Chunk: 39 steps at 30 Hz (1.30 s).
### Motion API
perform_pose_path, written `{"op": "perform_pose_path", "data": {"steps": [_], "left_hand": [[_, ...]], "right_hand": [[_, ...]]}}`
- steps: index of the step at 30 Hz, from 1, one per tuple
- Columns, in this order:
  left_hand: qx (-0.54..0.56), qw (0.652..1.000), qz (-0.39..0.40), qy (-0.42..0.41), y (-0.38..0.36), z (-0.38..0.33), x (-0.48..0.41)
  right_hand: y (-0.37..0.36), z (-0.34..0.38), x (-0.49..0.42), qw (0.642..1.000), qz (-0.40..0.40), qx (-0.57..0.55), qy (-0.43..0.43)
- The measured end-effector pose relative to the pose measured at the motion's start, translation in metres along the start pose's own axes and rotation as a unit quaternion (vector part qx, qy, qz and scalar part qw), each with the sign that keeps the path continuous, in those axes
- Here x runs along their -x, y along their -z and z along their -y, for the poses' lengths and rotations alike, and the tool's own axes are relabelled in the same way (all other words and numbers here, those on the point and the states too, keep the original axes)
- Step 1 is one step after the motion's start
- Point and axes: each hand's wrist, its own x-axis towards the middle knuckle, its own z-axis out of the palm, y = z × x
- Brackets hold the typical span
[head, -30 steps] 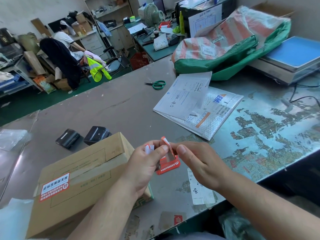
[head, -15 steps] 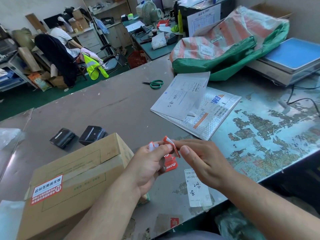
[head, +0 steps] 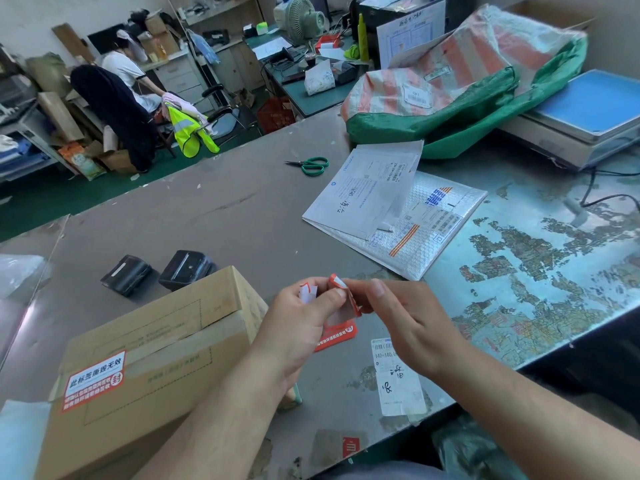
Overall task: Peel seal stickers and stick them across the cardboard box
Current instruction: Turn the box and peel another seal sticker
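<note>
A brown cardboard box [head: 156,341] lies at the lower left of the table, flaps closed. One red and white seal sticker [head: 93,381] is stuck across its left end. My left hand [head: 298,327] pinches the white backing of a red seal sticker strip [head: 337,334] just right of the box. My right hand [head: 405,317] pinches the red sticker's curled top corner [head: 341,284], which is lifted off the backing. Both hands hover above the table, close together.
Two black devices [head: 156,273] sit behind the box. A white shipping label [head: 398,379] lies under my right wrist. Bubble mailer and papers [head: 391,209], green scissors [head: 311,165], a striped sack [head: 450,84] and a scale [head: 581,119] lie farther back. A seated person is at far left.
My hands have drawn closer together and the sticker's top corner has peeled further off the backing. The view has shifted slightly; the box stays in place.
</note>
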Motion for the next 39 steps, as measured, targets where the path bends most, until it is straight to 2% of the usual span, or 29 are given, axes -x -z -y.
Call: {"op": "perform_pose_path", "data": {"steps": [4, 7, 9, 12, 16, 20, 26, 28, 33, 39], "left_hand": [[0.004, 0.999, 0.022, 0.042, 0.001, -0.001, -0.002], [0.003, 0.999, 0.019, 0.027, 0.001, -0.001, -0.002], [-0.011, 1.0, 0.007, -0.002, 0.001, -0.001, -0.002], [-0.036, 0.999, -0.006, -0.035, 0.0, -0.001, 0.0], [-0.072, 0.996, -0.013, -0.042, 0.0, 0.001, 0.001], [-0.12, 0.991, -0.032, -0.051, 0.002, 0.004, 0.0], [-0.062, 0.998, -0.022, 0.008, 0.007, 0.003, 0.0], [-0.065, 0.998, -0.015, -0.022, 0.009, 0.003, 0.002], [-0.112, 0.991, -0.008, -0.073, 0.011, 0.004, 0.008], [-0.16, 0.983, -0.038, -0.081, 0.019, 0.005, 0.009]], "right_hand": [[0.0, -0.002, -0.002, 0.999, -0.015, 0.021, 0.022], [0.0, -0.001, -0.003, 1.0, -0.015, 0.002, 0.008], [0.0, 0.001, -0.005, 0.997, -0.01, -0.057, -0.048], [0.0, -0.001, -0.011, 0.971, 0.015, -0.188, -0.148], [-0.001, -0.005, -0.014, 0.943, 0.001, -0.264, -0.203], [-0.006, -0.011, -0.012, 0.95, -0.022, -0.243, -0.193], [-0.012, -0.005, -0.009, 0.972, -0.022, -0.178, -0.153], [-0.014, -0.007, -0.013, 0.96, -0.027, -0.215, -0.179], [-0.017, -0.012, -0.022, 0.891, -0.024, -0.347, -0.293], [-0.022, -0.008, -0.023, 0.888, 0.061, -0.356, -0.283]]}}
